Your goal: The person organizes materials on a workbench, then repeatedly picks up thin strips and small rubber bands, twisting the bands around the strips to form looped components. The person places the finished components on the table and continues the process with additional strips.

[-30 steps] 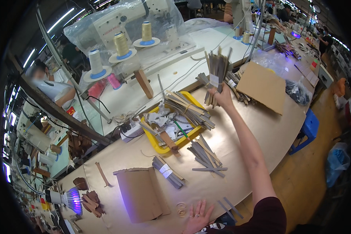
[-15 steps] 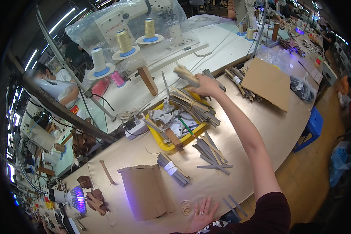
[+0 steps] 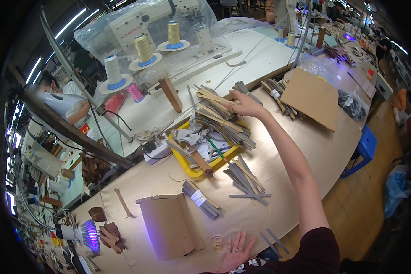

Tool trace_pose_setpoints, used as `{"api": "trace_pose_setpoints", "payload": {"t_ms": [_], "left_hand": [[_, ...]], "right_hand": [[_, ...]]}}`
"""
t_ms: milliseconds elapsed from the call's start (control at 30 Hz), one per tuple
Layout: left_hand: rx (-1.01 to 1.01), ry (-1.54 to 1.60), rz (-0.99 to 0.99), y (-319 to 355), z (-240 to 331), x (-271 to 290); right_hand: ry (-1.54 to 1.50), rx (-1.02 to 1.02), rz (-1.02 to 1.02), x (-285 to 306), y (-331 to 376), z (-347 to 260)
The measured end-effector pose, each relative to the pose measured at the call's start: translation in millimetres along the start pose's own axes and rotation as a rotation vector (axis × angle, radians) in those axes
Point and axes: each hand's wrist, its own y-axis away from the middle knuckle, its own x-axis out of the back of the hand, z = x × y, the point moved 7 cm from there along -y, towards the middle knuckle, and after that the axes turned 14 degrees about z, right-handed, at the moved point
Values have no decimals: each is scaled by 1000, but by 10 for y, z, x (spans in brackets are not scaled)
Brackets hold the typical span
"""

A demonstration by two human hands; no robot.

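Note:
My right hand (image 3: pixel 245 106), arm stretched far across the table, is closed on the end of a bundle of tan and grey strips (image 3: pixel 210 97). This bundle lies over another pile of banded strips (image 3: pixel 223 125) at the yellow tray's far right side. Flat on the near table edge, my left hand (image 3: pixel 237 252) rests open with fingers spread. Several tan rubber bands (image 3: pixel 217 244) lie just left of it, and two grey strips (image 3: pixel 274 243) lie to its right. Mid-table are loose grey and tan strips (image 3: pixel 246 180) and a bundle with a white paper band (image 3: pixel 198 198).
The yellow tray (image 3: pixel 194 172) holds paper scraps and a green pen. A folded brown cardboard piece (image 3: pixel 166 228) lies at the near left, beside a lit purple lamp (image 3: pixel 90 235). Cardboard (image 3: pixel 313 98) covers strips at right. Behind stands a plastic-covered sewing machine (image 3: pixel 141 27) with thread cones.
My right hand has lowered the bundle, which was blurred in motion, onto the strip pile; its strips now look more fanned out. My left hand stays in place.

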Motion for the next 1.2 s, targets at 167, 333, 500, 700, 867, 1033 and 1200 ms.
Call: {"api": "trace_pose_setpoints", "payload": {"t_ms": [167,333,500,700,867,1033,1200], "left_hand": [[42,78,-174,7,-10,-5],[81,191,-122,-41,-44,59],[47,94,-79,-40,-38,70],[77,180,-26,-34,-43,48],[96,149,3,-9,-44,15],[106,144,-3,9,-43,-8],[121,155,-4,53,-60,-72]], "right_hand": [[-112,-117,205,522,32,472],[500,-146,362,1295,503,1018],[930,-70,382,1792,1234,1621],[948,-25,471,2365,1370,1982],[960,188,1091,3136,1533,1207],[1123,342,1287,3382,1441,821],[1241,229,1200,3099,992,1177]]}}
